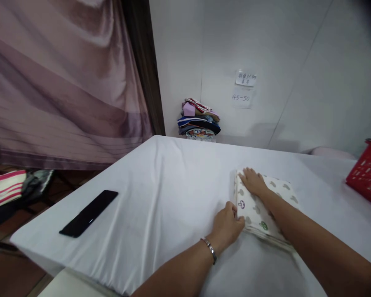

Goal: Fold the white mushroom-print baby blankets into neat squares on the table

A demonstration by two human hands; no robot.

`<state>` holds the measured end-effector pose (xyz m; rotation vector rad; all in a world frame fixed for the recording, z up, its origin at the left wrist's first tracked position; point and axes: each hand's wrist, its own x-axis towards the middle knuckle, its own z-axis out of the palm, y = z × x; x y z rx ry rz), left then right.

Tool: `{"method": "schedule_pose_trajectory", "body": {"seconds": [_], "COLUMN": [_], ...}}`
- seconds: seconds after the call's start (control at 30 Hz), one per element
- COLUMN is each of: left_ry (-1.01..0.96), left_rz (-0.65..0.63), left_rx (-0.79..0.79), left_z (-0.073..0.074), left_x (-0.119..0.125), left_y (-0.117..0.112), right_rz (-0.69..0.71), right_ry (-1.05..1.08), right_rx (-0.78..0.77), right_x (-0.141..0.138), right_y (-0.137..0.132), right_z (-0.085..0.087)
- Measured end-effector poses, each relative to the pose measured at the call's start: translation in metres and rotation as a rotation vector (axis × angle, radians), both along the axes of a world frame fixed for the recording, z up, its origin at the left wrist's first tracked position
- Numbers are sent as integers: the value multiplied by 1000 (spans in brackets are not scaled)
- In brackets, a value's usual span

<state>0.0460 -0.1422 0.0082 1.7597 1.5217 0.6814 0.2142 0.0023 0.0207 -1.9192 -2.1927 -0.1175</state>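
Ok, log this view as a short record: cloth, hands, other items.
Cloth: folded, white, mushroom print
Left hand: touching the cloth's near-left edge; grip unclear
Right hand: flat on top, toward the far-left corner
Table: covered in white, wrinkled
Black flat object: on the table's left side
Red basket: right picture edge, cut off

A white-draped table [179, 198] bears folded fabric [256, 212]; a black slab [89, 213]; a red basket [369, 173].

"45-50" on white wall paper [243, 98]

Patterned cloth [250, 208] (partly) behind the right forearm [306, 237]
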Motion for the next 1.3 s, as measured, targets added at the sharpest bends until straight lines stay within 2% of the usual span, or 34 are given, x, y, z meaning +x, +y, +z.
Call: {"method": "schedule_pose_trajectory", "body": {"seconds": [0.1,0.2,0.4,0.5,0.67,0.77,0.93,1.0,1.1,1.17,1.3], "left_ry": [5,3,-25,-18,4,1,-1,-8,-14,-7,3], "left_rz": [-2,-3,-9,-16,-5,-13,-14,-8,-2,-5,-22], "left_rx": [-17,-12,-6,-9,-7,3,2,-3,-12,-22,-35], "left_z": [2,2,-2,-2,-1,-2,-2,-1,0,1,3], "left_x": [0,0,0,0,1,2,1,0,0,0,1], "left_y": [-1,-1,-1,-2,-2,-1,0,0,0,-1,0], "right_rz": [-8,-5,-26,-31,57,83,40,39,34,-40,-153], "right_ry": [-8,-14,-5,10,7,4,37,35,-69,-144,-149], "right_rx": [-31,-39,-62,-49,-13,7,-58,-61,47,74,-20], "right_x": [7,12,15,12,2,-3,-3,8,38,61,88], "right_y": [4,5,12,6,-17,-23,-18,-17,-21,-24,-26], "right_z": [-19,-28,-19,-17,-31,-37,-25,-16,-12,-18,-36]}}
